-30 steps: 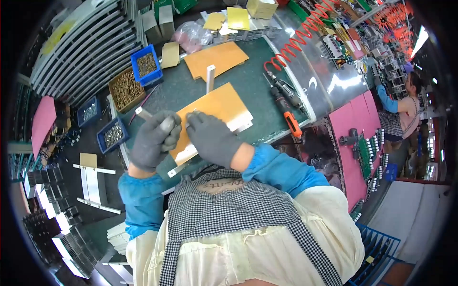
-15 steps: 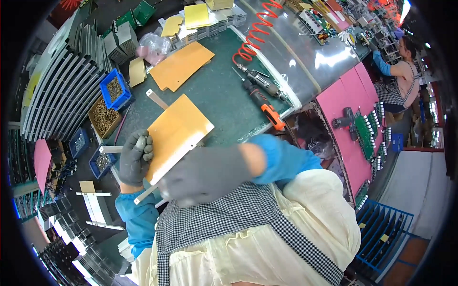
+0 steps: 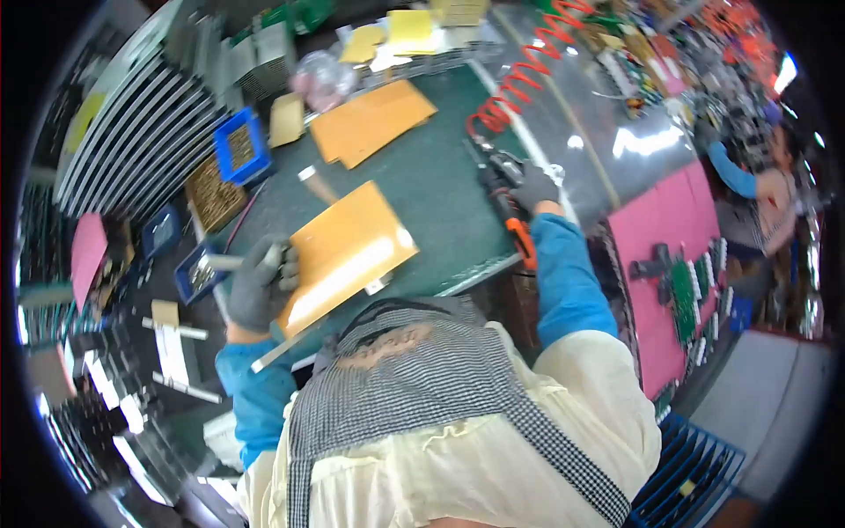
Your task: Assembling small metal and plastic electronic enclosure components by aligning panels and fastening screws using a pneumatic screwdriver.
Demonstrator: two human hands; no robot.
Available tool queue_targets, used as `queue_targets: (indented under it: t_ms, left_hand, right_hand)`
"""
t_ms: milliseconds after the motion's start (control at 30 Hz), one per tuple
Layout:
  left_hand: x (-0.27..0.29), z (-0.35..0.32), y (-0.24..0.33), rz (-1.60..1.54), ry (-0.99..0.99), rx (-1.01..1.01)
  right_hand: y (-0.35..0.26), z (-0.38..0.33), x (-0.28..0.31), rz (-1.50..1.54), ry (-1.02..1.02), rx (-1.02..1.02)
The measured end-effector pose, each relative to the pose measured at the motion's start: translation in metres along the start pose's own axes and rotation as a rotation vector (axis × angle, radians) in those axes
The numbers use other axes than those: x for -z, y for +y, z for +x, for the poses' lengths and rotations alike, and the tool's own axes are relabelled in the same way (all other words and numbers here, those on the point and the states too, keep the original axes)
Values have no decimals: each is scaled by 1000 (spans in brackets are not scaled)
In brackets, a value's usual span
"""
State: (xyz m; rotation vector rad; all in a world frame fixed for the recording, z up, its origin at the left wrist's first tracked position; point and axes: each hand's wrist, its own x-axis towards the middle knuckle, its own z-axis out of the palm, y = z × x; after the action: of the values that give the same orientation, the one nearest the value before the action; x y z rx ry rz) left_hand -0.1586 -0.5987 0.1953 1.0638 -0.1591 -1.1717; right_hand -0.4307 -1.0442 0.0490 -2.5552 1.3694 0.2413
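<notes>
My left hand (image 3: 260, 280), in a grey glove, is curled against the left edge of an orange-yellow panel (image 3: 348, 251), its fingers closed. The panel is tilted over the near edge of the green work mat (image 3: 440, 202). Pale metal strips (image 3: 280, 352) stick out from beneath it. Farther right, my gloved right hand (image 3: 535, 188) is closed around a silver air screwdriver (image 3: 503, 162) on a red coiled hose (image 3: 525, 75); motion blur softens the fingers. Just beside it lies a black and orange power screwdriver (image 3: 518, 224).
Blue bins (image 3: 242, 148) and a cardboard box of brass-coloured fasteners (image 3: 214, 195) stand left of the mat. Orange sheets (image 3: 374, 121) lie at the back. Pink sheeting with green circuit boards (image 3: 684, 299) is at right. A co-worker (image 3: 775, 189) sits at far right.
My right hand has moved from the panel's near edge out to the air screwdriver at the right. My left hand stays at the panel's left edge. The view has shifted slightly.
</notes>
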Motion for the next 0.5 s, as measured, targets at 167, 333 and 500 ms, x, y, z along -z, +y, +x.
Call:
queue_targets:
  t_ms: [167,333,500]
  left_hand:
    - [-6,16,6,-36,-79,24]
    - [-2,9,3,33,-41,-21]
    - [4,6,3,19,-38,-28]
  right_hand:
    - [15,-14,34,362,126,0]
    - [-84,-66,155,1123,140,244]
    - [-184,-105,204,1813,-49,883]
